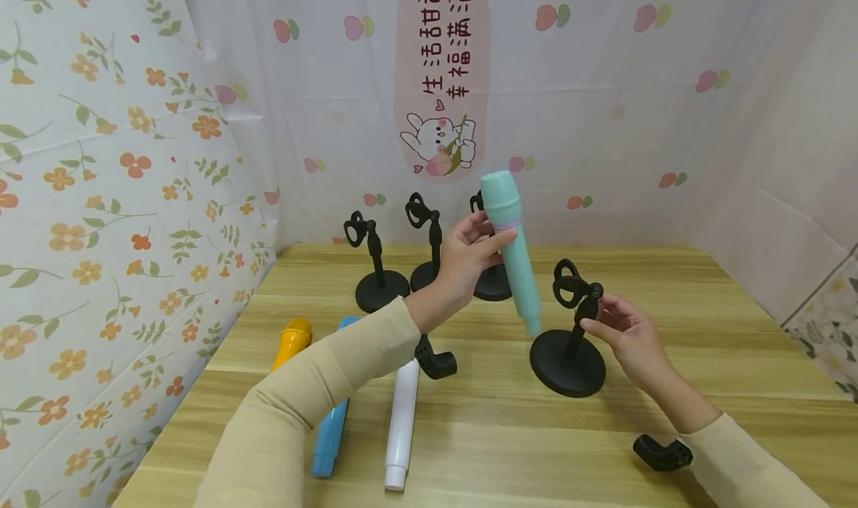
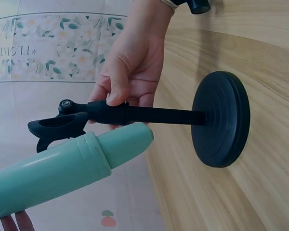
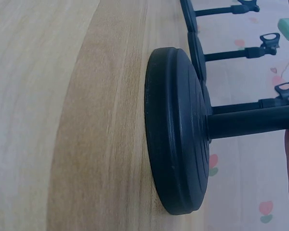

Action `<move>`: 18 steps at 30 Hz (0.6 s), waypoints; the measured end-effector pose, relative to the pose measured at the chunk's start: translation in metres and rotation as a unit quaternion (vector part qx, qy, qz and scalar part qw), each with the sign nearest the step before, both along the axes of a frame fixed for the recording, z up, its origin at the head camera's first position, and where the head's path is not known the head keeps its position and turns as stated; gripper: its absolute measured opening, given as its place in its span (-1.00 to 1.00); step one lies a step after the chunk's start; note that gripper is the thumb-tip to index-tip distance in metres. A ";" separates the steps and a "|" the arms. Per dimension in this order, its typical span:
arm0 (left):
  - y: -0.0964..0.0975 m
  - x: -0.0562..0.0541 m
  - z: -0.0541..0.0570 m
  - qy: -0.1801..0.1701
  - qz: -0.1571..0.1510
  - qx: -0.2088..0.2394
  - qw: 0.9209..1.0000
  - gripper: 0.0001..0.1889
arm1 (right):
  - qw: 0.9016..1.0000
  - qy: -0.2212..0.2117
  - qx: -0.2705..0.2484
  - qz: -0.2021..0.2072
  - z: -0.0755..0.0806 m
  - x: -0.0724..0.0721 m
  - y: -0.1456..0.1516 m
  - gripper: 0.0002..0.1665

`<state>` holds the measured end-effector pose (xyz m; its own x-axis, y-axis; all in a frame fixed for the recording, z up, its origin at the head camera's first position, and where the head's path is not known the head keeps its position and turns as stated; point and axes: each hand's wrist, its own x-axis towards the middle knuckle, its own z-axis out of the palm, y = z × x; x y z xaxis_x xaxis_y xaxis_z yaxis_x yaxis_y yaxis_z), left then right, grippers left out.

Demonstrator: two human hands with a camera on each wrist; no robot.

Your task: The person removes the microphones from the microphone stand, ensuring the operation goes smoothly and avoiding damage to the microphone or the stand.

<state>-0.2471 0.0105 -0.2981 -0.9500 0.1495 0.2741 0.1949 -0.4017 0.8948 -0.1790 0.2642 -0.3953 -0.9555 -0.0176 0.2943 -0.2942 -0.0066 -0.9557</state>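
Observation:
My left hand (image 1: 462, 258) grips a mint-green microphone (image 1: 521, 273) below its head, holding it above the table, tilted with its head up. In front of my right hand (image 1: 630, 337) stands a black desktop microphone stand (image 1: 568, 365), its stem pinched near the top between thumb and fingers. The stand's round base is on the table, and its ring-shaped clip faces the microphone with nothing in it. In the left wrist view, the microphone's tail end (image 2: 125, 147) appears beside the clip (image 2: 58, 127); whether they touch cannot be told.
Three more black stands (image 1: 382, 290) are lined up at the back, the rightmost partly hidden by my left hand. Orange (image 1: 293, 338), blue (image 1: 330, 441) and white (image 1: 401, 426) microphones lie at the left, partly covered by my left sleeve. A printed cloth (image 1: 570, 121) hangs behind the wooden table (image 1: 482, 433).

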 end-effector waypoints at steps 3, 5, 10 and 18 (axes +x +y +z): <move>0.000 0.001 -0.002 -0.002 0.002 -0.007 1.000 -0.58 | 1.000 -0.002 -0.003 0.001 0.000 0.000 0.000 -0.61; 0.000 0.001 -0.003 -0.004 0.002 -0.013 1.000 -0.57 | 1.000 -0.005 -0.008 0.002 0.001 0.000 0.000 -0.61; -0.001 0.001 -0.006 -0.012 0.001 -0.023 1.000 -0.56 | 1.000 -0.011 -0.011 0.002 0.002 0.000 0.000 -0.61; -0.002 0.004 -0.007 -0.028 0.006 -0.050 0.998 -0.56 | 1.000 -0.016 -0.004 -0.003 0.004 0.000 0.001 -0.62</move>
